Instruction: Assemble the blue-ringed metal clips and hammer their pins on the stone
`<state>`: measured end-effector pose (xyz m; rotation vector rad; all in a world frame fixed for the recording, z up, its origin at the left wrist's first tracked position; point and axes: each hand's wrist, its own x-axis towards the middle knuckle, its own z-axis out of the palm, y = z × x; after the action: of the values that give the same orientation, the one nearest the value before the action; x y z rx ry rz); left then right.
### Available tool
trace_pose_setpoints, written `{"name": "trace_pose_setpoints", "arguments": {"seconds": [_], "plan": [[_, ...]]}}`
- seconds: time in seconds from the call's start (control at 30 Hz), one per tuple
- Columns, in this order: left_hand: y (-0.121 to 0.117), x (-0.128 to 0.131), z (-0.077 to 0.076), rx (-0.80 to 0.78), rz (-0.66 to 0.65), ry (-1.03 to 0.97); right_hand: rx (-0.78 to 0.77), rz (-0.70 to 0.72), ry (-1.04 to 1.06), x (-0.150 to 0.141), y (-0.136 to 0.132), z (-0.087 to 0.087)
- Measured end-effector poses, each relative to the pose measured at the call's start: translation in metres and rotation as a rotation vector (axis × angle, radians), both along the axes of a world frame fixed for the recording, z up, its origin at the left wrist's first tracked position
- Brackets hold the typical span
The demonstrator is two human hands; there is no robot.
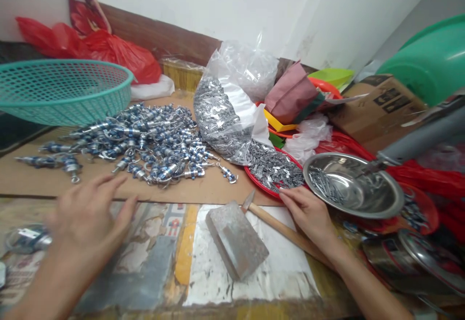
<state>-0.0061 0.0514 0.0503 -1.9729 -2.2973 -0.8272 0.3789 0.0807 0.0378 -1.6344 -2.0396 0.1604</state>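
My left hand (89,218) is over the front edge of the cardboard, slightly blurred, with fingers apart and nothing in it. Just beyond lies a heap of blue and silver metal fittings with hooks or rings (145,138). My right hand (308,213) is at the near rim of a red plate (249,174) full of small flat metal pieces (274,167). Its thumb and fingertips are pinched together; whatever is between them is too small to make out. A hammer (279,228) with a wooden handle lies under that hand, its head beside a grey metal block (238,240).
A teal mesh basket (65,87) stands at the left. Behind the plate leans a clear bag of metal pieces (221,116). To the right are a steel bowl (385,194) holding pins, a metal can (392,252) and a cardboard box (378,107).
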Motion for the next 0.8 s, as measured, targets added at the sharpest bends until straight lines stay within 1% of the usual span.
{"name": "trace_pose_setpoints", "arguments": {"seconds": [0.07, 0.1, 0.13, 0.2, 0.3, 0.37, 0.43, 0.5, 0.63, 0.73, 0.8], "plan": [[0.025, 0.017, 0.007, -0.053, -0.106, 0.032, -0.011, -0.030, -0.029, 0.004, 0.026, -0.001], [0.037, 0.024, 0.008, -0.084, -0.160, 0.040, -0.033, -0.034, -0.045, 0.006, 0.038, -0.003], [0.047, 0.030, 0.007, -0.109, -0.201, 0.036, -0.057, -0.035, -0.059, 0.007, 0.048, -0.005], [0.062, 0.040, 0.002, -0.128, -0.238, 0.003, -0.097, -0.039, -0.074, 0.007, 0.063, -0.010], [0.072, 0.055, -0.005, -0.144, -0.280, -0.087, -0.112, -0.048, -0.074, 0.004, 0.071, -0.017], [0.072, 0.062, -0.006, -0.170, -0.339, -0.159, -0.103, -0.053, -0.053, 0.003, 0.070, -0.020], [0.069, 0.063, -0.004, -0.201, -0.391, -0.235, -0.083, -0.063, -0.013, 0.003, 0.068, -0.023], [0.067, 0.059, -0.002, -0.222, -0.394, -0.296, -0.049, -0.070, 0.043, 0.004, 0.067, -0.026], [0.068, 0.045, 0.002, -0.206, -0.289, -0.333, 0.063, -0.088, 0.186, 0.004, 0.068, -0.029], [0.067, 0.043, 0.005, -0.170, -0.237, -0.326, 0.172, -0.132, 0.310, 0.001, 0.066, -0.026], [0.063, 0.047, 0.008, -0.126, -0.218, -0.329, 0.237, -0.158, 0.398, -0.006, 0.060, -0.020]]}}
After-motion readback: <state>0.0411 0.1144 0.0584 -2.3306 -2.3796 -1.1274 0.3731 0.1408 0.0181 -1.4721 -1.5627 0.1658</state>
